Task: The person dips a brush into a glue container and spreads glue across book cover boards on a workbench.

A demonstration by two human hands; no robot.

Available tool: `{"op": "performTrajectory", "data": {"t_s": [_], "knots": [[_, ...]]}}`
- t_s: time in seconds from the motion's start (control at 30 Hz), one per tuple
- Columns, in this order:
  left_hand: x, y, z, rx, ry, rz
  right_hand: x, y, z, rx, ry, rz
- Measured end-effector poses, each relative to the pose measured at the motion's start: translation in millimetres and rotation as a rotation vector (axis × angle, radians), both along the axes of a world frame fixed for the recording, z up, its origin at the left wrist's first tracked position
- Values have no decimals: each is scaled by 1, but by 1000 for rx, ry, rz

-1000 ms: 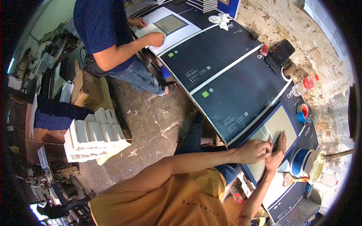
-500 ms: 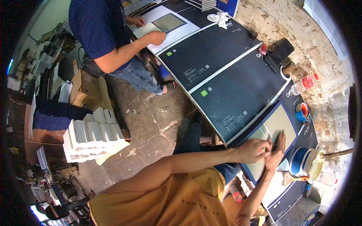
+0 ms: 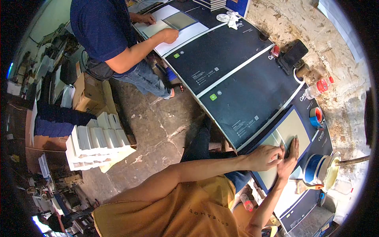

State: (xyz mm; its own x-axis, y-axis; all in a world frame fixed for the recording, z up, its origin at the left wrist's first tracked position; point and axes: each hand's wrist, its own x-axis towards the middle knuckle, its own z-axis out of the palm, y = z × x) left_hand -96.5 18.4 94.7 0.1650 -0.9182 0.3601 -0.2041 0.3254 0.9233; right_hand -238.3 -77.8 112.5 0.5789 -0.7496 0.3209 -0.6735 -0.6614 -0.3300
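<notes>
A book cover with cream boards (image 3: 293,125) and a dark blue border lies on the table under both my hands. A narrow strip divides its boards. My left hand (image 3: 263,158) is curled closed near that strip, touching my right hand; whatever its fingers hold, if anything, is hidden. On the farther board my right hand (image 3: 290,158) lies flat with its fingers stretched out. The near board (image 3: 267,177) shows partly below my left wrist.
Dark printed sheets (image 3: 244,98) cover the table. Along the wall side are tape rolls (image 3: 316,117), a bottle (image 3: 319,87), a phone (image 3: 296,53) and a glue tub with a brush (image 3: 316,170). A co-worker (image 3: 104,31) handles another cover (image 3: 181,20). Book stacks (image 3: 98,136) stand left.
The co-worker's hands and the cover at the far end have shifted slightly to the right. My own hands and the cover under them look unchanged.
</notes>
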Motion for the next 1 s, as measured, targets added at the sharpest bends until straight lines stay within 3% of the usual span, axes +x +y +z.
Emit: {"op": "performTrajectory", "data": {"t_s": [1.0], "knots": [[0,0,-2,-39,0,26,0,-1,-1,-12,1,5]]}}
